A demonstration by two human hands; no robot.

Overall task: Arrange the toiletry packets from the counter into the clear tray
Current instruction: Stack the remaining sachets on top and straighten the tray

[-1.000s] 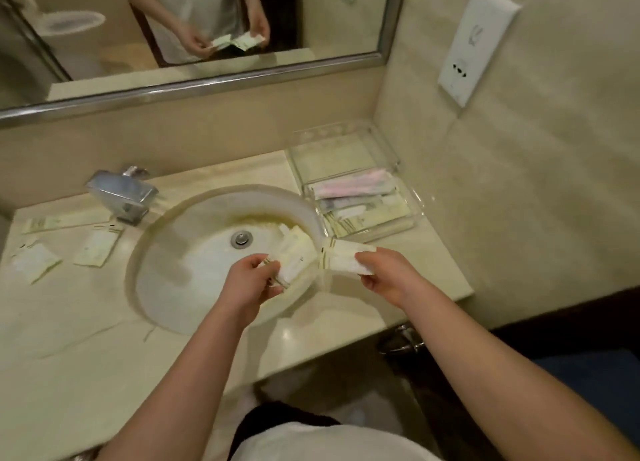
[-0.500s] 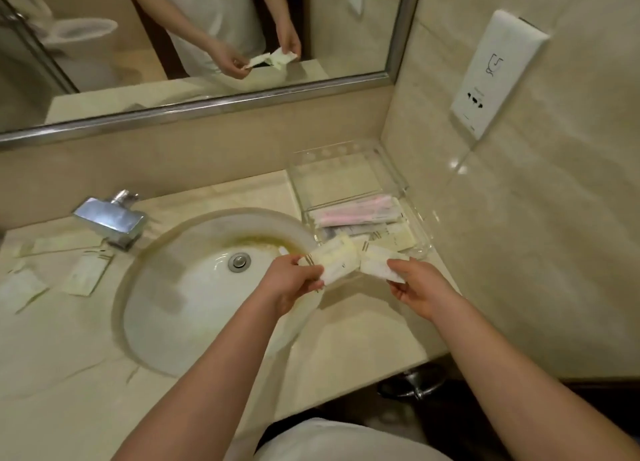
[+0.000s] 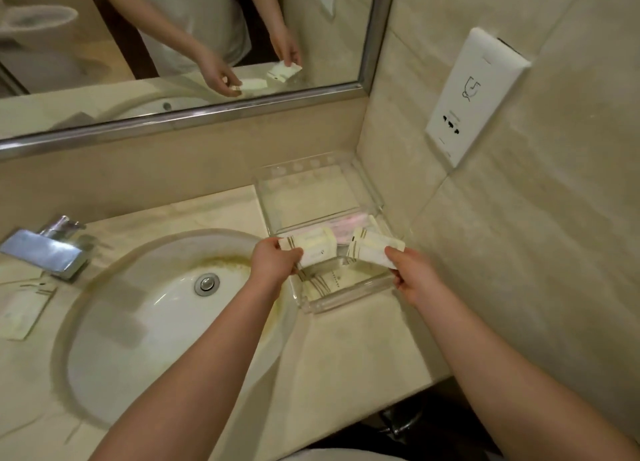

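Cream packets (image 3: 313,249) in each hand (image 3: 273,261) hover over clear tray (image 3: 346,296).

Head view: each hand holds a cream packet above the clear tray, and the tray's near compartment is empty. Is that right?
Not quite. The head view shows the left hand and right hand each holding a cream packet above the clear tray, but the near compartment is not empty: a striped packet already lies in it.
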